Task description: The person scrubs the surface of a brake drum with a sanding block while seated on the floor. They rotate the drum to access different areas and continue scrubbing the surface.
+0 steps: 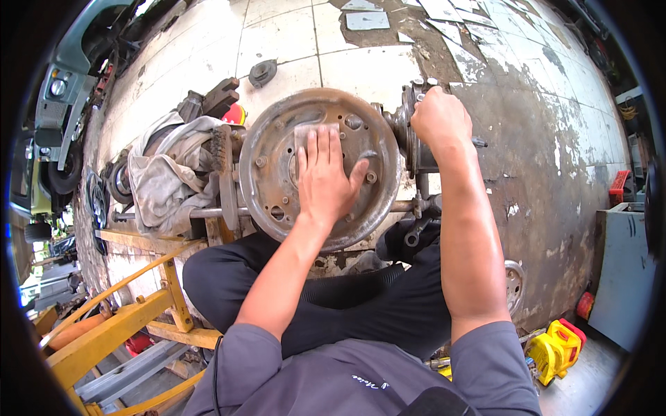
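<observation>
A round, rusty metal plate with a raised rim and several holes, like a brake backing plate or drum, stands in front of me. My left hand lies with its fingers stretched out near the plate's middle. Beneath those fingertips is a small, square, brownish pad or sheet, perhaps sandpaper, pressed against the metal. To the right, my right hand is closed in a fist at the top of a dark metal housing. What its fingers grip is hidden.
A grey cloth drapes over the parts left of the plate, beside a brush. A horizontal metal shaft runs behind the plate. A yellow frame stands lower left, a yellow tool lower right. Broken tiles lie at the back.
</observation>
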{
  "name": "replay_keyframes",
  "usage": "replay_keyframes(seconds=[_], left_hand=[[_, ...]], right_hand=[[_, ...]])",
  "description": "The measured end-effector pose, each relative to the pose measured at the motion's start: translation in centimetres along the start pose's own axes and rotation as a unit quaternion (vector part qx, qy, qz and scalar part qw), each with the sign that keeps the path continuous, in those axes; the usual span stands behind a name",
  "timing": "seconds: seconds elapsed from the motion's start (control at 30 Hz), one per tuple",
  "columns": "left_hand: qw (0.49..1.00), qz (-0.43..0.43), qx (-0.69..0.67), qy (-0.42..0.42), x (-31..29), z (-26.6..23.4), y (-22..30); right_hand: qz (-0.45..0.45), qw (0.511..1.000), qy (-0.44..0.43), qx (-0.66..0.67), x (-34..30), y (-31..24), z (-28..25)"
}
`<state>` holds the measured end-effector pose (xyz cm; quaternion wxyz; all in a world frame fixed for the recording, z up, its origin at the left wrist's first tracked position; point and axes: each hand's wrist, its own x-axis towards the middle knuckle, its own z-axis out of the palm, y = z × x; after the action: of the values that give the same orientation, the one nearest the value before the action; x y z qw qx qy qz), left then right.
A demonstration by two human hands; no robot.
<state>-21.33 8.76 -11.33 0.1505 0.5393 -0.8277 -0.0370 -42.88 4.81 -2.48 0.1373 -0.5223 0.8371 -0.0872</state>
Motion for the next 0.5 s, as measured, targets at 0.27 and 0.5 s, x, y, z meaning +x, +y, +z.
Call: replay_keyframes(seconds=[0.27,0.5], left_hand=[[1.000,0.008,-0.002,-0.003,0.1,-0.2,-0.1],[0.999,-0.016,0.014,-0.025,2.6,0.1,-0.8]], right_hand=[[-0.005,1.000,0.000,-0.008,-0.2,0.0,-0.3],[-0.001,1.000,0.020,0.000,0.0,-0.1,0.5]])
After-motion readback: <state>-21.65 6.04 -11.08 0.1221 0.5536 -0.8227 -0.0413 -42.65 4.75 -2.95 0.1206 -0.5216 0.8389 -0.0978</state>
